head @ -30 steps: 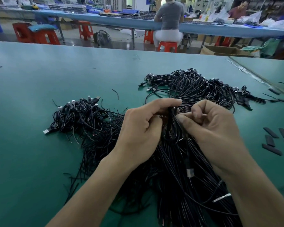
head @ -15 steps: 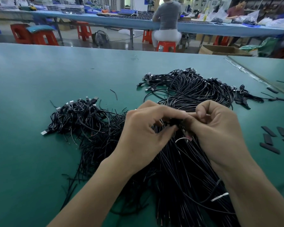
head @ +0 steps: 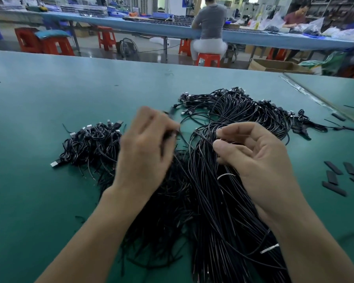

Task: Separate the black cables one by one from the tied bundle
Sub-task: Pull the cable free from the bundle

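Observation:
A thick bundle of black cables (head: 217,211) lies on the green table (head: 29,190), running from the near edge up between my hands. My right hand (head: 253,160) pinches the top of the bundle between thumb and fingers. My left hand (head: 145,148), blurred with motion, is to the left of the bundle, its fingers curled round one black cable (head: 184,137) that leads back into the bundle. A white tie (head: 225,175) shows on the bundle under my right hand. A pile of separated cables (head: 90,144) with plug ends lies at the left.
Another heap of black cables (head: 243,111) lies behind my hands. Short black strips (head: 335,176) lie at the right. Beyond the table edge a person (head: 209,27) sits on a red stool at a blue bench, with more red stools (head: 43,42) at the left.
My hands, which met at the top of the bundle, have parted. The left hand has moved left and away, drawing one cable out. The right hand stays on the bundle.

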